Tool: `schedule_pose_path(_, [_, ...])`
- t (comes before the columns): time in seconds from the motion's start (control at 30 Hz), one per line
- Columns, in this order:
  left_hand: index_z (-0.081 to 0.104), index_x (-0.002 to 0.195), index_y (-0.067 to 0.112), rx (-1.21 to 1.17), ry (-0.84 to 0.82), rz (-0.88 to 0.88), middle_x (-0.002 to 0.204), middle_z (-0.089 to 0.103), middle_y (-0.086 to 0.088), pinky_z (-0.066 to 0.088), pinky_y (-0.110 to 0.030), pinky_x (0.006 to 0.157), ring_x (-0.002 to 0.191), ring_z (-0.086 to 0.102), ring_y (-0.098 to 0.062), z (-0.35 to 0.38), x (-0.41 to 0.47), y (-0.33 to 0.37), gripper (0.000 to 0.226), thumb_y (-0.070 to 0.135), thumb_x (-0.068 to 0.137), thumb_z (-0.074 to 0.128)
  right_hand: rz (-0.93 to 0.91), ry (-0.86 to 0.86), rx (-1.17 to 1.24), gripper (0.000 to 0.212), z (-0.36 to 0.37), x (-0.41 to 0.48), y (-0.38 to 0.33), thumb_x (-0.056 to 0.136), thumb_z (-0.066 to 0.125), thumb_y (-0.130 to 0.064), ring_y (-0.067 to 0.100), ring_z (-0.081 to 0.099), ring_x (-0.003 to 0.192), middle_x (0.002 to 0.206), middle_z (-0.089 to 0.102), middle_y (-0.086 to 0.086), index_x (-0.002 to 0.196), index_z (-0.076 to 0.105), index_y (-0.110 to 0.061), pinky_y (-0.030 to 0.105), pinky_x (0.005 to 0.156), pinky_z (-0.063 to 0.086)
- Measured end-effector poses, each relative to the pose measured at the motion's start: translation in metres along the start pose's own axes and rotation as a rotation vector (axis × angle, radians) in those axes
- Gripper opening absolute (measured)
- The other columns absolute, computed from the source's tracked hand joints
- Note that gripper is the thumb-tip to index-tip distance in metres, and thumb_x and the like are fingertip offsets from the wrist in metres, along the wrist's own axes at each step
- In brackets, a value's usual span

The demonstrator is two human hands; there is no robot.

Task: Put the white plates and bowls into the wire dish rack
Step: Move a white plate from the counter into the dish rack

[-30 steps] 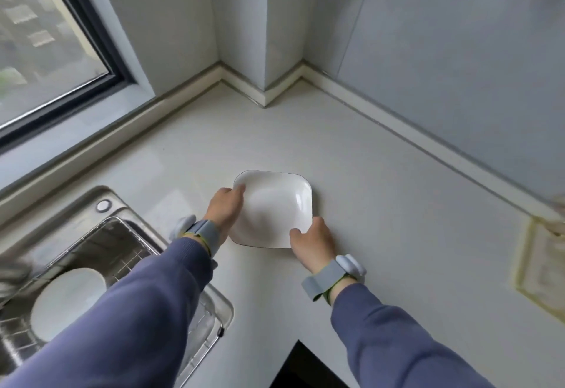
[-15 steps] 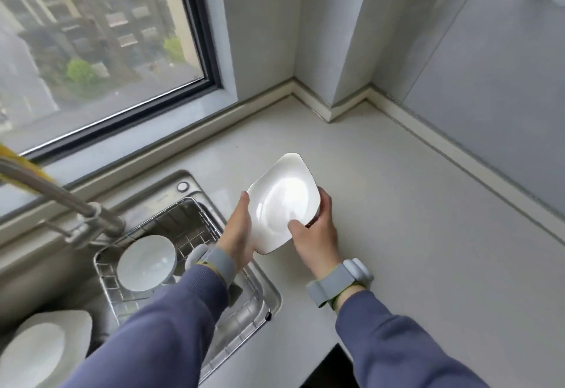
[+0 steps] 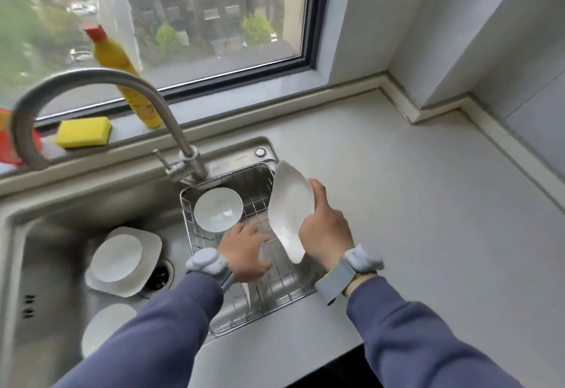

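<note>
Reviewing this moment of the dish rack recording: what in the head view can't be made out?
- Near end of the wire dish rack: covered by the left sleeve.
- Left hand: whether it grips anything in the rack, fingers blurred.
- White dish at lower left in the sink: blurred, partly behind the sleeve.
- Red item on the sill: cut off by the left edge.
- Yellow bottle: label blurred.

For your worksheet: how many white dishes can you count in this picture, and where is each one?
5 visible: a square plate in the right hand, a bowl in the wire rack, a round dish on a square plate, and another nearer. Sleeves may hide more.
</note>
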State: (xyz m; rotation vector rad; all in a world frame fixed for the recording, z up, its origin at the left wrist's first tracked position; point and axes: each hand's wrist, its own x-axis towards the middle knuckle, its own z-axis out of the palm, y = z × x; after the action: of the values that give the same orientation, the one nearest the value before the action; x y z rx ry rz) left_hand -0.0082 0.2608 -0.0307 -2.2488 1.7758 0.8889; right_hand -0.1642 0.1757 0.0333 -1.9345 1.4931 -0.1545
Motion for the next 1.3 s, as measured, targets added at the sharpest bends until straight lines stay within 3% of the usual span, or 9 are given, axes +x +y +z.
schedule_pose_path(0.1, [0.036, 0.153, 0.032, -0.005, 0.031, -0.018, 0.165, 0.027, 0.002, 0.016, -0.043, 0.123, 0.152, 0.018, -0.024, 0.012, -0.004, -0.012, 0.075, 0.057, 0.086, 0.059, -0.02, -0.086, -0.085, 0.069, 0.015, -0.005, -0.002, 0.087, 0.037, -0.006, 0.037, 0.058, 0.076, 0.073, 0.05, 0.002, 0.144, 0.017, -0.039, 0.039, 0.069, 0.05])
schedule_pose_path(0.23, [0.022, 0.16, 0.03, -0.042, 0.064, -0.03, 0.17, 0.013, 0.0, 0.009, -0.042, 0.124, 0.156, 0.009, -0.024, 0.021, -0.007, -0.021, 0.089, 0.061, 0.086, 0.062, -0.039, -0.171, -0.148, 0.07, 0.038, -0.006, 0.001, 0.087, 0.039, -0.006, 0.036, 0.054, 0.075, 0.092, 0.062, 0.01, 0.146, 0.02, -0.038, 0.038, 0.068, 0.048])
schedule_pose_path(0.37, [0.01, 0.163, 0.025, -0.079, 0.065, -0.031, 0.172, 0.004, -0.002, 0.006, -0.042, 0.127, 0.158, 0.001, -0.025, 0.03, -0.006, -0.032, 0.1, 0.064, 0.086, 0.061, -0.041, -0.235, -0.182, 0.068, 0.051, -0.004, 0.001, 0.084, 0.039, -0.006, 0.036, 0.059, 0.072, 0.081, 0.058, 0.006, 0.141, 0.022, -0.039, 0.041, 0.067, 0.053])
schedule_pose_path(0.63, [0.009, 0.163, 0.028, -0.099, 0.034, 0.02, 0.172, 0.005, 0.0, 0.007, -0.044, 0.127, 0.158, 0.0, -0.023, 0.031, -0.005, -0.042, 0.114, 0.065, 0.075, 0.072, -0.012, -0.285, -0.206, 0.07, 0.067, -0.004, 0.003, 0.086, 0.044, -0.008, 0.03, 0.056, 0.066, 0.082, 0.056, 0.004, 0.143, 0.018, -0.04, 0.036, 0.062, 0.048])
schedule_pose_path(0.73, [0.01, 0.163, 0.028, -0.111, 0.033, 0.025, 0.172, 0.007, 0.001, 0.008, -0.043, 0.127, 0.158, 0.002, -0.022, 0.032, -0.002, -0.045, 0.115, 0.067, 0.074, 0.073, -0.003, -0.299, -0.184, 0.072, 0.071, -0.004, 0.002, 0.088, 0.046, -0.01, 0.031, 0.06, 0.072, 0.086, 0.058, 0.005, 0.147, 0.016, -0.037, 0.039, 0.068, 0.053])
schedule_pose_path(0.87, [0.009, 0.163, 0.028, -0.101, 0.027, 0.026, 0.172, 0.007, 0.002, 0.009, -0.045, 0.127, 0.158, 0.002, -0.022, 0.032, -0.001, -0.045, 0.117, 0.069, 0.073, 0.072, -0.011, -0.31, -0.191, 0.071, 0.074, -0.005, 0.0, 0.089, 0.048, -0.012, 0.029, 0.056, 0.068, 0.083, 0.056, 0.004, 0.148, 0.015, -0.035, 0.034, 0.063, 0.043])
schedule_pose_path(1.0, [0.009, 0.163, 0.028, -0.103, 0.024, 0.02, 0.172, 0.007, 0.004, 0.009, -0.044, 0.127, 0.158, 0.002, -0.022, 0.031, 0.0, -0.044, 0.117, 0.069, 0.073, 0.073, -0.032, -0.309, -0.205, 0.072, 0.08, -0.003, 0.002, 0.088, 0.048, -0.01, 0.031, 0.058, 0.069, 0.088, 0.064, 0.009, 0.148, 0.015, -0.033, 0.035, 0.062, 0.045])
schedule_pose_path(1.3, [0.015, 0.162, 0.026, -0.095, 0.01, 0.007, 0.172, 0.007, 0.007, 0.013, -0.045, 0.127, 0.158, 0.005, -0.022, 0.027, 0.004, -0.038, 0.116, 0.069, 0.072, 0.074, -0.072, -0.285, -0.197, 0.064, 0.082, 0.002, 0.011, 0.095, 0.048, -0.022, 0.029, 0.056, 0.068, 0.087, 0.059, 0.005, 0.149, 0.016, -0.035, 0.032, 0.062, 0.043])
